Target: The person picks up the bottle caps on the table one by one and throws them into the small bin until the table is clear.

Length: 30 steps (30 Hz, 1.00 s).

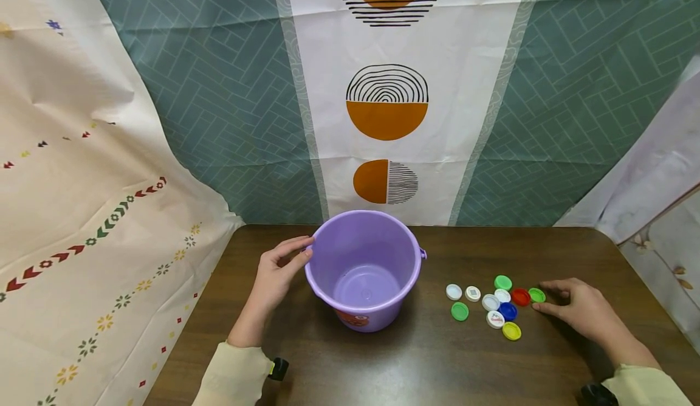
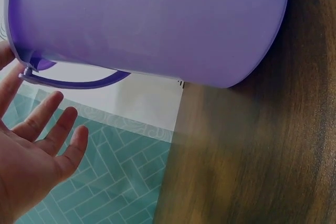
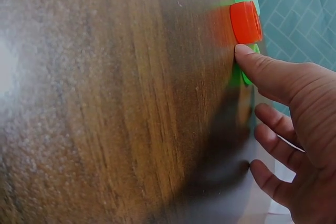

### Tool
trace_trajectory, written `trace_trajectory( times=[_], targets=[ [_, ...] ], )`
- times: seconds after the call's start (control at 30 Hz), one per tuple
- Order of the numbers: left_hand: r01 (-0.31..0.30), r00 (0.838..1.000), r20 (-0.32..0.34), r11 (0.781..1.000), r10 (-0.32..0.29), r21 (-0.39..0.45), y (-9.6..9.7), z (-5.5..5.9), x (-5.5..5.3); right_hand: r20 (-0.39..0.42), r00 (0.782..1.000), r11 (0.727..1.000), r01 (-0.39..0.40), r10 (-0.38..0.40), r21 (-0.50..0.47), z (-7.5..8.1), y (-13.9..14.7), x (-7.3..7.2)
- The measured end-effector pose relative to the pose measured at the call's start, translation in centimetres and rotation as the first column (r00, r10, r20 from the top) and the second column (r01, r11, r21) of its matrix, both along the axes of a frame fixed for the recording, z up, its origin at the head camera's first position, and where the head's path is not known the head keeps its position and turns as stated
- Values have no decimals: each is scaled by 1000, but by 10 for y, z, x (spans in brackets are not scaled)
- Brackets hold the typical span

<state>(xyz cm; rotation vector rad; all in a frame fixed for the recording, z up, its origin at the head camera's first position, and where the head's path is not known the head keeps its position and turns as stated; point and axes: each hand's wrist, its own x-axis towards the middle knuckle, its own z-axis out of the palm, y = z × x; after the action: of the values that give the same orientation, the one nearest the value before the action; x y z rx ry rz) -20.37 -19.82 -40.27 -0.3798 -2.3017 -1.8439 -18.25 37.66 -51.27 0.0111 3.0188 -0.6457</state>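
Observation:
A purple plastic bucket (image 1: pixel 383 319) stands upright on the table, its inside bare. My left hand (image 1: pixel 277 272) holds its left rim, thumb and index finger on either side of the handle joint. The left wrist view shows the other fingers (image 2: pixel 63 124) spread loosely below the bucket's handle (image 2: pixel 79 84). At the right, my right hand (image 1: pixel 585 309) has thumb and index finger on opposite sides of a green bottle cap (image 1: pixel 537 295), pinching it at the table. A red cap (image 1: pixel 521 297) lies right beside it. In the right wrist view the thumb partly hides the green cap (image 3: pixel 245 77).
Several more caps lie between the bucket and my right hand, including a blue cap (image 1: pixel 507 312), a yellow cap (image 1: pixel 511 331), a white cap (image 1: pixel 453 292) and a green cap (image 1: pixel 460 312). A patterned curtain (image 1: pixel 383 151) hangs behind the brown wooden table (image 1: pixel 404 375).

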Motion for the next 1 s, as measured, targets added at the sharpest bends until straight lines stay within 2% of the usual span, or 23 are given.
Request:
trace_trajectory(
  times=[0.17, 0.7, 1.0],
  targets=[
    [5, 1000, 4, 1000, -5, 8, 0, 0, 0, 15, 1000, 1000, 11, -11, -8, -1, 0, 1],
    [5, 1000, 8, 1000, -5, 15, 0, -2, 0, -20, 1000, 1000, -4, 4, -15, 2, -3, 3],
    [9, 1000, 3, 1000, -9, 8, 0, -1, 1, -3, 999, 996, 32, -33, -84, -3, 1, 1]
  ],
)
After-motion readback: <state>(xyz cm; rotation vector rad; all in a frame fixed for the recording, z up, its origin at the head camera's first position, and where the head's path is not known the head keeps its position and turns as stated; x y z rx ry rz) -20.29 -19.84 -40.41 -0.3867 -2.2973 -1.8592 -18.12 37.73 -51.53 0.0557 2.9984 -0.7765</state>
